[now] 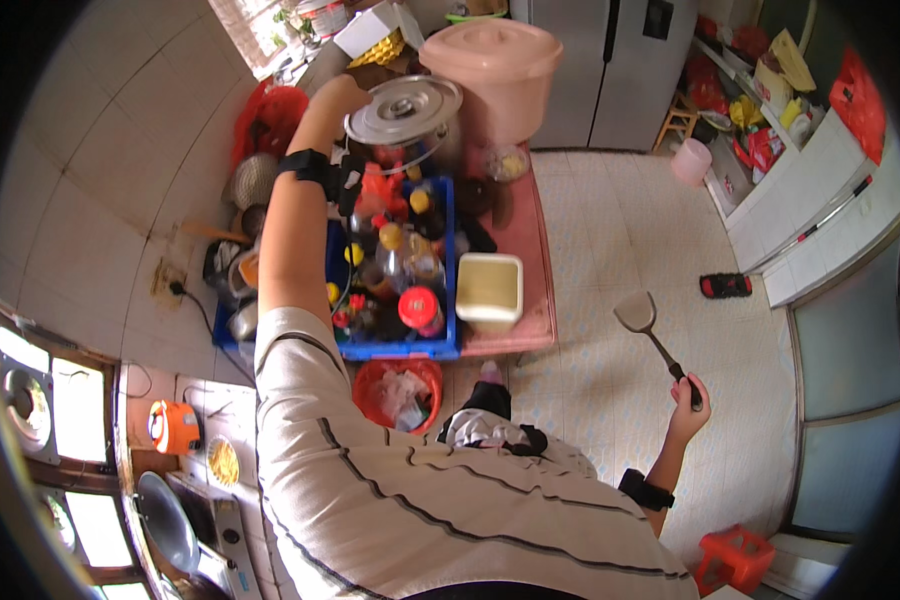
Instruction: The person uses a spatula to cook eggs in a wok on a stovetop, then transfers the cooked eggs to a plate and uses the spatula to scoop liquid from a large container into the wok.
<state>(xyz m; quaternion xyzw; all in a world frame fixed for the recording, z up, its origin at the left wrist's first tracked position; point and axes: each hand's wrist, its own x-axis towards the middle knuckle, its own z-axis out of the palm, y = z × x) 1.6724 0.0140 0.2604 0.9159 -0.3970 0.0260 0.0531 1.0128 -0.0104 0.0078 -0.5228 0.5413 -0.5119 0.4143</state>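
My right hand is closed around the black handle of a metal wok spatula. The spatula's blade points away from me, above the tiled floor. Far forward on the left, my left hand is beside a round stainless steel lid; its fingers are hidden, so I cannot tell whether they grip anything. Below my left forearm stands a blue plastic crate crowded with bottles and jars, one with a red cap. A pale square container sits right of the crate.
A pink lidded bucket stands at the pink table's far end, before a grey refrigerator. Under the near edge is a red waste bin. A wok is lower left, a red stool lower right.
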